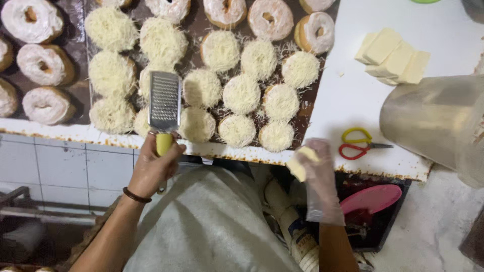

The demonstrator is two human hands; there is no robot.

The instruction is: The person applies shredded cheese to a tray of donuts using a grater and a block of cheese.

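Here the white table [353, 90] fills the upper frame, its rusty front edge running across the middle. On it, from nine to one o'clock, lies a dark sheet [194, 63] crowded with doughnuts: glazed rings [46, 64] at ten o'clock, and cheese-topped doughnuts [242, 93] heaped with pale shreds at twelve. At three o'clock stands a clear plastic container [433, 121], tilted on its side. Cheese slabs [393, 56] are stacked at two o'clock. A pink lid [372, 198] sits below the table at four o'clock. The left hand [151, 168], wearing a dark wristband, is wrapped tight around the yellow handle of a flat metal grater [164, 100] held over the doughnuts. The right hand [317, 174], in a thin clear glove, pinches a cheese block [300, 162] at the table edge. Yellow-and-red scissors [359, 143] lie just beside it.
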